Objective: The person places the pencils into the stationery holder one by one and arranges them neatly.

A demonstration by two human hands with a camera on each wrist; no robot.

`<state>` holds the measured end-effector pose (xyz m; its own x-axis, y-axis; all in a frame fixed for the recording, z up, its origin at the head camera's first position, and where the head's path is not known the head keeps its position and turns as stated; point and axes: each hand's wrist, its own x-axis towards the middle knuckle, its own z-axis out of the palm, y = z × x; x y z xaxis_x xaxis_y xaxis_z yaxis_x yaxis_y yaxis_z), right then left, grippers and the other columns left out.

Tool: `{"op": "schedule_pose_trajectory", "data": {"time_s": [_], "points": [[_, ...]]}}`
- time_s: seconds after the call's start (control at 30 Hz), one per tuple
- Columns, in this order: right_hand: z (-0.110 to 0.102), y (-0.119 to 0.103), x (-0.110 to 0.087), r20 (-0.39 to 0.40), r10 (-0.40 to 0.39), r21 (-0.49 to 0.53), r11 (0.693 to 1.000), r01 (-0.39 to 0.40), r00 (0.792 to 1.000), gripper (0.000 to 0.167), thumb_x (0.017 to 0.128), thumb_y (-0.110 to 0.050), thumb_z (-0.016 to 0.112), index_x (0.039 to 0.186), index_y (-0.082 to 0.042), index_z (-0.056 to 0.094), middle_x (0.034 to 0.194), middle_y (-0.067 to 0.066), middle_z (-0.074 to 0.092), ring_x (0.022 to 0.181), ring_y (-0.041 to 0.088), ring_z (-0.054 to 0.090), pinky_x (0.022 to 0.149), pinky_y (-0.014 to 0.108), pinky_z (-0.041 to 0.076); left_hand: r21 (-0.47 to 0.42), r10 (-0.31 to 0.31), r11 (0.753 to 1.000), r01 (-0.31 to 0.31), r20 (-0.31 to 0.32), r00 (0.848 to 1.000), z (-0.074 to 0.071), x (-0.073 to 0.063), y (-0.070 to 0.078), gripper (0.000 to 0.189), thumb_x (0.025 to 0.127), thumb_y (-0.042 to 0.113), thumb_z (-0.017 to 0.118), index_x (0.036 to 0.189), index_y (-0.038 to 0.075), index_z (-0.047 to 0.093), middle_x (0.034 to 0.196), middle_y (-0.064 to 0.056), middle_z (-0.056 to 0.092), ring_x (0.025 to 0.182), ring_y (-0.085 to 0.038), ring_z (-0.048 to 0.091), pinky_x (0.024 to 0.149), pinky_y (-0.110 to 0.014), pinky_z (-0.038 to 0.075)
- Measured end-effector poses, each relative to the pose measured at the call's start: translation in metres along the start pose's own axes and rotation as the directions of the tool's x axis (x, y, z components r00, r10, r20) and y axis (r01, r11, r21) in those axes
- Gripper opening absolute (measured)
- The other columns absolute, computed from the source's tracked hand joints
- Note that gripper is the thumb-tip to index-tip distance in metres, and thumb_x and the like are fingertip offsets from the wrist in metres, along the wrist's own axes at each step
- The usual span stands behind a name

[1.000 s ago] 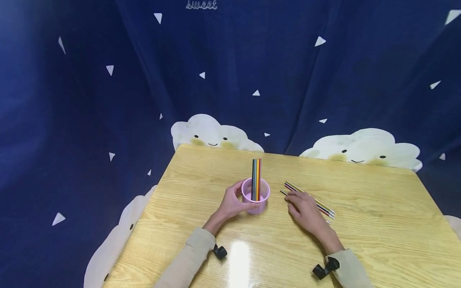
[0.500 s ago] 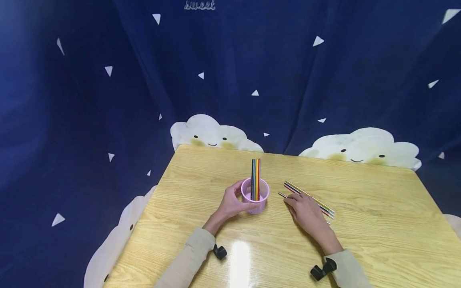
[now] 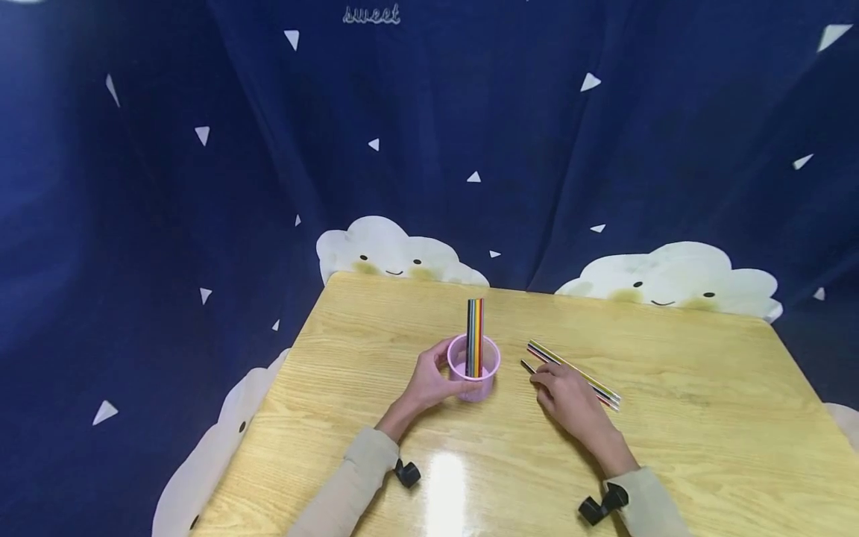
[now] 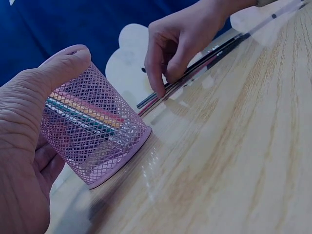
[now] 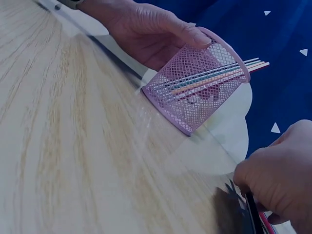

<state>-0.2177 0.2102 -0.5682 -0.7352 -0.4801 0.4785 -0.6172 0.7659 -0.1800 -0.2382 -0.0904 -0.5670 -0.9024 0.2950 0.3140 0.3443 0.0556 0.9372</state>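
My left hand grips a pink mesh pencil cup, thumb on the near side near the rim. Several coloured pencils stand in the cup, leaning together against its near wall; the left wrist view shows them through the mesh. To the right of the cup, my right hand pinches a dark pencil low over the table, thumb and fingers bent round it. In the right wrist view the black pencil comes out below the curled fingers. Beside that hand several more pencils lie side by side.
Both hands work over a light wooden table. Behind it hangs a dark blue curtain with white triangles and smiling clouds. A black wrist camera sits on the left cuff, another black camera on the right.
My right fingers have closed on the dark pencil, which has shifted slightly; its rear end no longer shows past the hand. The left hand and cup stay in place.
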Motion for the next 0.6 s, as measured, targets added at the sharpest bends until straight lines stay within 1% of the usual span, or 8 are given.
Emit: {"op": "schedule_pose_trajectory", "data": {"time_s": [0.17,0.3,0.47,0.6], "points": [[-0.002,-0.004,0.0,0.003,0.053,0.072,0.996,-0.053,0.999,0.015,0.085,0.0,0.074,0.099,-0.005,0.08,0.104,0.009,0.073,0.092,0.025,0.071,0.077,0.044,0.06,-0.004,-0.002,1.0,0.002,0.008,1.0,0.0,-0.001,0.0,0.085,0.07,0.009,0.096,0.146,0.008,0.058,0.138,-0.01,0.068,0.123,-0.026,0.065,0.109,-0.049,0.052],[-0.004,-0.006,0.0,-0.019,0.062,0.127,0.99,-0.059,0.998,0.016,0.087,0.002,0.076,0.099,-0.007,0.079,0.105,0.006,0.073,0.092,0.021,0.071,0.076,0.042,0.06,-0.007,-0.015,1.0,0.015,0.005,1.0,0.001,-0.002,0.0,0.084,0.07,0.009,0.096,0.146,0.008,0.059,0.138,-0.009,0.068,0.124,-0.026,0.065,0.11,-0.048,0.051],[-0.01,-0.007,0.001,-0.036,0.109,0.216,0.971,-0.099,0.993,0.021,0.087,0.005,0.075,0.105,-0.007,0.077,0.108,0.005,0.074,0.094,0.018,0.07,0.075,0.041,0.059,-0.002,-0.015,1.0,0.015,0.005,1.0,0.001,-0.004,0.0,0.084,0.07,0.009,0.095,0.145,0.006,0.059,0.138,-0.01,0.068,0.123,-0.026,0.065,0.109,-0.047,0.052],[-0.015,-0.006,0.006,-0.05,0.129,0.285,0.952,-0.11,0.99,0.026,0.088,0.008,0.073,0.11,-0.004,0.075,0.107,0.007,0.074,0.088,0.015,0.066,0.072,0.035,0.058,0.003,-0.008,1.0,0.008,0.007,1.0,-0.001,-0.002,0.001,0.084,0.07,0.009,0.095,0.145,0.006,0.059,0.138,-0.01,0.068,0.123,-0.025,0.066,0.108,-0.045,0.053]]}}
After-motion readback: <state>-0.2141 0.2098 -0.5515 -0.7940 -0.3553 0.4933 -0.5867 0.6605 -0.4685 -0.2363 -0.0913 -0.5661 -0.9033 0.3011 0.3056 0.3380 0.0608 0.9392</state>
